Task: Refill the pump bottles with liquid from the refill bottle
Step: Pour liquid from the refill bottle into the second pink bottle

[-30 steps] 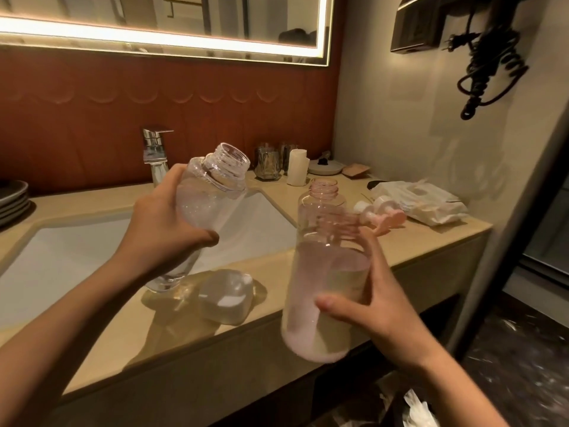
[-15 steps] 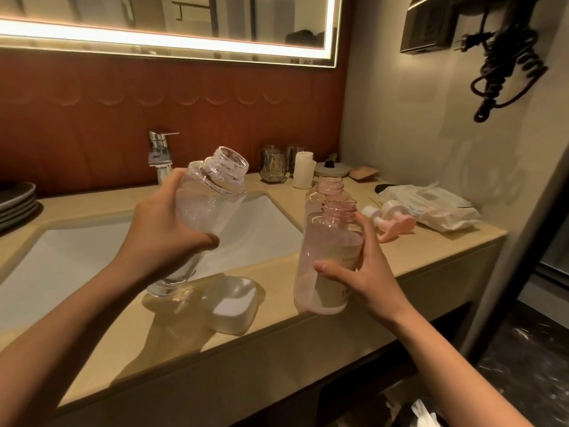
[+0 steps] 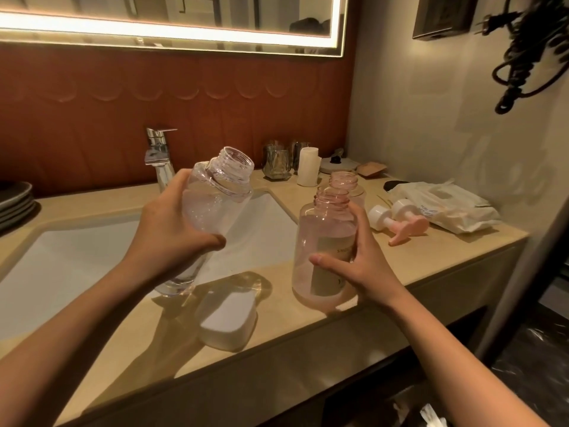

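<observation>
My left hand (image 3: 166,229) grips a clear refill bottle (image 3: 212,208), uncapped and tilted to the right, its mouth pointing up toward the pink bottles. My right hand (image 3: 357,260) holds a pink pump bottle (image 3: 323,241) with a label, open at the neck, standing upright on the counter (image 3: 446,241) near the front edge. Behind it stands a second open pink bottle (image 3: 348,183). Two pump heads (image 3: 397,220), white collars with pink nozzles, lie on the counter to the right. A clear cap (image 3: 228,315) lies on the counter below the refill bottle.
A white sink (image 3: 77,260) with a chrome tap (image 3: 160,158) fills the left. Glass jars (image 3: 277,161), a white roll (image 3: 308,166) and a wipes pack (image 3: 443,208) sit at the back and right. Stacked plates (image 3: 15,201) lie far left. A hairdryer cord (image 3: 523,53) hangs on the wall.
My right hand brought the pink bottle from in front of the counter edge up and set it upright on the counter. The refill bottle in my left hand stayed tilted.
</observation>
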The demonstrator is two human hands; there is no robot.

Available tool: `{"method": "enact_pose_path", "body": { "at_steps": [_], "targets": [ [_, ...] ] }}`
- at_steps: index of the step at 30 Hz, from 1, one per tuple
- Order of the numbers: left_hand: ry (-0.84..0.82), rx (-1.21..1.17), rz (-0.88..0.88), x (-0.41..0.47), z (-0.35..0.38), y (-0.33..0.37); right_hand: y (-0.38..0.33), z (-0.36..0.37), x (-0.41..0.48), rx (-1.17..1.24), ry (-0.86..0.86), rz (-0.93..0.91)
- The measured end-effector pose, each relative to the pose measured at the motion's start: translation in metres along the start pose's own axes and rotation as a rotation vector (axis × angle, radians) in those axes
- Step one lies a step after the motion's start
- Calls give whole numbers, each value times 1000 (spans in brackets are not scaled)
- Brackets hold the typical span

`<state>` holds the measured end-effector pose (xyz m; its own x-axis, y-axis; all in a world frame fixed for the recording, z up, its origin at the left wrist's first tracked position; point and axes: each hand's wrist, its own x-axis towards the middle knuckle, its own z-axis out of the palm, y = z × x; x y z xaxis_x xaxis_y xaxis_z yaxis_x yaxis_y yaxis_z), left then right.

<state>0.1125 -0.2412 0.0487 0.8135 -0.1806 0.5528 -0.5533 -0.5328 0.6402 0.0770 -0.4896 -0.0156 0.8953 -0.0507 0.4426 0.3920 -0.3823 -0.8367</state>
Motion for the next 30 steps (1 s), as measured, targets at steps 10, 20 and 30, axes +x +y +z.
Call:
{"method": "enact_pose_path", "body": {
  "at_steps": [10, 20, 30],
  "targets": [
    [-11, -23, -7, 7, 7, 2, 19, -22, 23, -9, 38, -15],
    [-23, 30, 37, 21, 24, 6, 24, -17, 18, -141, 59, 58],
    [-34, 126, 131, 30, 48, 21, 25, -20, 14, -195, -8, 1]
  ]
}}
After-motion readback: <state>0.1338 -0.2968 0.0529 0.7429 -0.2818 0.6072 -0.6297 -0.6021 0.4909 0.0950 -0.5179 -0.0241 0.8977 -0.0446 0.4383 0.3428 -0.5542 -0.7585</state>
